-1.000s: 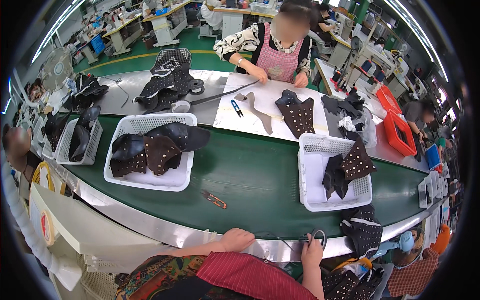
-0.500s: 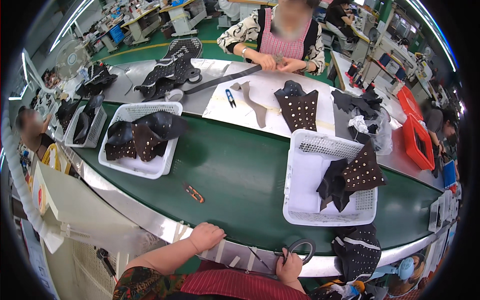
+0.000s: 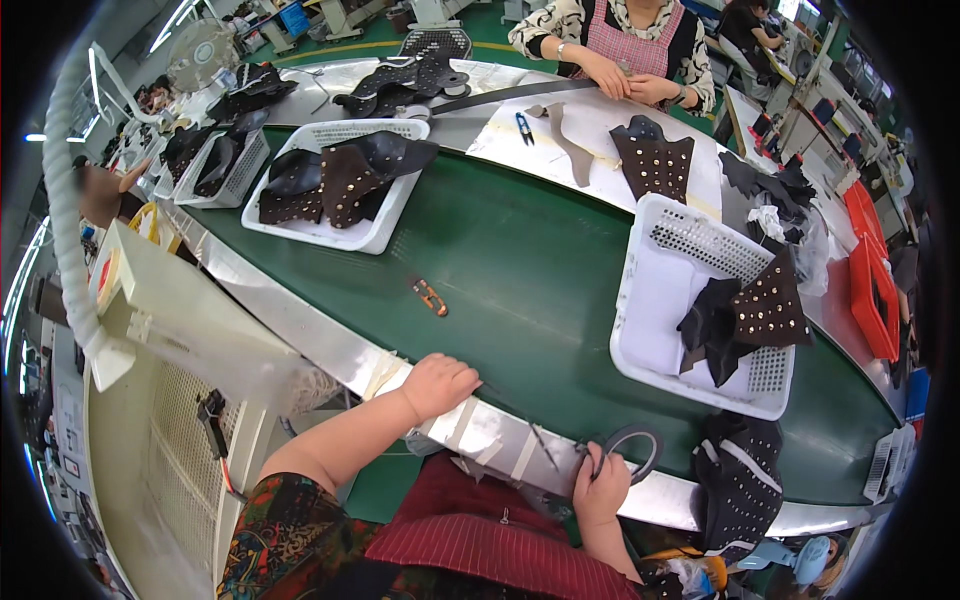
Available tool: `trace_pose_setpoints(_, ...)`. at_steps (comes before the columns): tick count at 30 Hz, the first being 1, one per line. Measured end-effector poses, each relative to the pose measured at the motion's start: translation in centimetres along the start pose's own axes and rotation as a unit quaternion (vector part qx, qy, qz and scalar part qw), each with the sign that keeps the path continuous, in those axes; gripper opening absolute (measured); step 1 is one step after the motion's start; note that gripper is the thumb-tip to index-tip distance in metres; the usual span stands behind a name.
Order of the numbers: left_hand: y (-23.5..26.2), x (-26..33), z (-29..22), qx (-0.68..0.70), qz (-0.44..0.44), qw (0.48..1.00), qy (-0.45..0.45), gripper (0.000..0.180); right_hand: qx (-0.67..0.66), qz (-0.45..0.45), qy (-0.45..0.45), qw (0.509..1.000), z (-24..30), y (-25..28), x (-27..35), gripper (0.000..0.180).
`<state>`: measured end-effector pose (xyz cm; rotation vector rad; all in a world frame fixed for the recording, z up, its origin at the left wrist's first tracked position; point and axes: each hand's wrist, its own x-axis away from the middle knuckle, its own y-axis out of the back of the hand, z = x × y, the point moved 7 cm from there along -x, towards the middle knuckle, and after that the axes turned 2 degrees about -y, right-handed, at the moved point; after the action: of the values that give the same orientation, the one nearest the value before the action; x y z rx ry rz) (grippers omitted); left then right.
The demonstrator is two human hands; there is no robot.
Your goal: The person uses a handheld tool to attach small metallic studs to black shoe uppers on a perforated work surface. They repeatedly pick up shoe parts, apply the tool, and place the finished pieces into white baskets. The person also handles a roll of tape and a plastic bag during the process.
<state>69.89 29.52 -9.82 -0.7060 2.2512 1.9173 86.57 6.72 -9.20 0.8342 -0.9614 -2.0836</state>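
Observation:
My right hand [image 3: 602, 480] grips a black ring-shaped roll, apparently tape [image 3: 655, 452], at the near metal edge of the bench. Further left, my left hand [image 3: 440, 387] rests on that same edge with its fingers curled together. A thin dark line runs by its fingertips, but what they hold, if anything, is hidden. Between my hands a slim dark stick-like thing [image 3: 545, 447] lies across the edge, close to pale tape strips [image 3: 523, 456]. Orange thread snips [image 3: 430, 298] lie on the green surface beyond my left hand.
White baskets [image 3: 618, 330] [image 3: 375, 243] hold studded dark pieces. A studded black piece [image 3: 740, 485] hangs over the near edge at right. Across the bench, a co-worker's hands [image 3: 628, 85] handle a dark strip [image 3: 520, 95]. Blue snips [image 3: 525, 128] lie on a white board [image 3: 500, 150].
My view has shifted, so the bench and baskets appear higher and further right. Both hands keep about the same places on the edge, and the roll stays in my right hand.

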Motion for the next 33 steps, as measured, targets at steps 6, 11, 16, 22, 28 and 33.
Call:
trace_pose_setpoints(6,0.6,0.8,-0.5,-0.062,-0.066,0.994,0.057,0.014,0.011,-0.001,-0.004,1.000,0.3,0.1,0.2,0.017)
trace_pose_setpoints(11,3.7,4.0,-2.7,-0.009,-0.175,0.971,0.160,0.013,-0.068,-0.044,0.017,0.997,0.0,0.4,1.0,0.016)
trace_pose_setpoints(16,8.9,10.2,-5.6,0.039,-0.261,0.937,0.230,0.013,-0.194,-0.062,0.015,0.979,-1.3,1.2,1.8,0.026)
trace_pose_setpoints(22,12.3,21.5,-5.2,0.104,-0.319,0.854,0.397,0.016,-0.257,-0.075,-0.004,0.963,-1.2,3.3,3.8,0.029)
trace_pose_setpoints(28,13.5,31.9,-4.4,0.127,-0.359,0.772,0.509,0.015,-0.243,-0.055,-0.019,0.968,1.5,5.8,5.5,0.029)
trace_pose_setpoints(33,14.4,33.8,-3.3,0.093,-0.426,0.715,0.546,0.022,-0.314,-0.080,-0.027,0.946,-0.1,6.6,4.5,0.036)
